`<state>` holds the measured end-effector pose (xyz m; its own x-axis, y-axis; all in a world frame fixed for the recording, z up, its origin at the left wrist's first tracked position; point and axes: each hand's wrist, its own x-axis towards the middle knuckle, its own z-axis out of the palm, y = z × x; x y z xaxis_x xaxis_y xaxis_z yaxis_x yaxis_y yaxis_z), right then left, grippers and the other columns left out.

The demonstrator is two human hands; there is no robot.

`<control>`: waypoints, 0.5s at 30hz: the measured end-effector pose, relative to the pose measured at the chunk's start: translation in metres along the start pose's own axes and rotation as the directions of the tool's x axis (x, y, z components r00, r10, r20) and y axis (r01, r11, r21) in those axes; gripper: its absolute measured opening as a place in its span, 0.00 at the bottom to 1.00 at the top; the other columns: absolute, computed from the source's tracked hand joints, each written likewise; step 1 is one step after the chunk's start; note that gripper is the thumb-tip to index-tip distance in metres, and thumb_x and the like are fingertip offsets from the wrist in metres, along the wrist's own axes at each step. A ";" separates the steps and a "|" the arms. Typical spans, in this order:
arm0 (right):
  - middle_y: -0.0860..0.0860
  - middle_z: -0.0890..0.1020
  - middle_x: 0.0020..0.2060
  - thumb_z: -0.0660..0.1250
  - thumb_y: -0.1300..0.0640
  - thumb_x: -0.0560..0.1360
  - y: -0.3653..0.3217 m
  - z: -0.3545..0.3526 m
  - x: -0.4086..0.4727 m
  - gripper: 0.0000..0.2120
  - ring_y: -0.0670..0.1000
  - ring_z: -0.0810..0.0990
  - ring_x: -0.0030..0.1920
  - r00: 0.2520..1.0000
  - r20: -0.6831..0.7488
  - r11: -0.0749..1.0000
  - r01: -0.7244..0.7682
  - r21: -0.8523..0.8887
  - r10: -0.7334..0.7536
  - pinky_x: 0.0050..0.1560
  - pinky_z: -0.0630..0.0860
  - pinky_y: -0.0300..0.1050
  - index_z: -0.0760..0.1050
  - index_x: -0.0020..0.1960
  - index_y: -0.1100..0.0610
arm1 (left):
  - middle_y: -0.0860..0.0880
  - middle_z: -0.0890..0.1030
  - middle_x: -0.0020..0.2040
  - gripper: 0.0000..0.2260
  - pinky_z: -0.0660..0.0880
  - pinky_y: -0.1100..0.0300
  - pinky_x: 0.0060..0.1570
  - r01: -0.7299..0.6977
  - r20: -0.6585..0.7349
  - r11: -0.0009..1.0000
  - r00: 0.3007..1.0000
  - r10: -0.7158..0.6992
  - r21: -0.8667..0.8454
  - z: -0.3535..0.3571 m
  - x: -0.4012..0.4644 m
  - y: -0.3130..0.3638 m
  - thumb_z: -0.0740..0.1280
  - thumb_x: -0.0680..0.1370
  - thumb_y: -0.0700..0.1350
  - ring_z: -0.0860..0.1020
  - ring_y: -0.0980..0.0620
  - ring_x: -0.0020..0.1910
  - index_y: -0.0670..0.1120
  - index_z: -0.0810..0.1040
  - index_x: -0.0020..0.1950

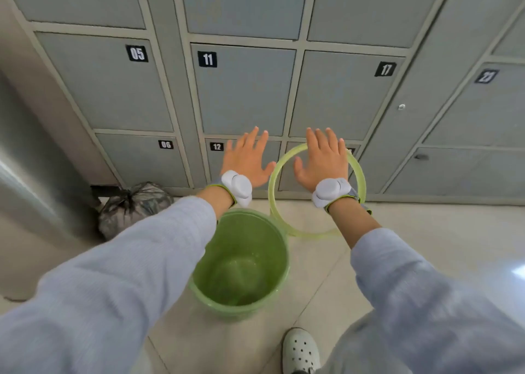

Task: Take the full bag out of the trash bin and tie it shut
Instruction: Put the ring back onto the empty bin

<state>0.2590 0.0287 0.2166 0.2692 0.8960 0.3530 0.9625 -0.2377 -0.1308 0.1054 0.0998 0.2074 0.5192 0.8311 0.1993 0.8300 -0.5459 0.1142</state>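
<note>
A green plastic trash bin (241, 263) stands on the floor below my hands, with no bag inside it. A dark, knotted trash bag (133, 206) sits on the floor to the left, against the lockers and a metal post. A pale green ring (358, 174), the bin's rim piece, leans against the lockers just right of the bin. My left hand (247, 157) and my right hand (324, 157) are stretched out above the bin, palms down, fingers spread, holding nothing. Both wrists wear white devices on straps.
Grey numbered lockers (244, 89) fill the wall ahead. A metal post (31, 180) rises at the left. The floor is pale tile (412, 231). My white perforated shoe (301, 351) shows at the bottom, right of the bin.
</note>
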 end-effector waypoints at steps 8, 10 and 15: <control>0.56 0.69 0.68 0.59 0.48 0.73 0.128 0.024 -0.002 0.31 0.58 0.60 0.72 0.962 0.051 0.964 -0.266 -0.031 0.267 0.71 0.60 0.56 0.57 0.72 0.58 | 0.46 0.56 0.78 0.32 0.59 0.43 0.71 -0.221 0.094 0.973 0.969 0.227 -0.068 0.062 0.090 0.126 0.59 0.76 0.57 0.61 0.42 0.74 0.50 0.52 0.76; 0.55 0.70 0.67 0.60 0.48 0.73 0.126 0.026 -0.004 0.31 0.58 0.62 0.71 0.963 0.081 0.966 -0.260 -0.001 0.259 0.70 0.62 0.56 0.57 0.72 0.58 | 0.46 0.55 0.78 0.32 0.60 0.43 0.70 -0.234 0.094 0.972 0.967 0.235 -0.027 0.066 0.098 0.127 0.60 0.76 0.57 0.61 0.43 0.74 0.50 0.52 0.76; 0.56 0.74 0.63 0.59 0.48 0.73 0.147 0.043 0.001 0.30 0.59 0.70 0.64 0.940 0.126 0.946 -0.323 0.026 0.317 0.61 0.69 0.54 0.57 0.71 0.58 | 0.46 0.56 0.78 0.32 0.60 0.43 0.70 -0.302 0.108 0.953 0.948 0.299 0.012 0.086 0.129 0.142 0.62 0.76 0.55 0.61 0.43 0.74 0.49 0.52 0.76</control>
<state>0.3996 0.0110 0.1579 0.5543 0.8141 0.1731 0.8227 -0.5045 -0.2619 0.3082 0.1388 0.1657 0.7624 0.6362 0.1184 0.6368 -0.7701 0.0370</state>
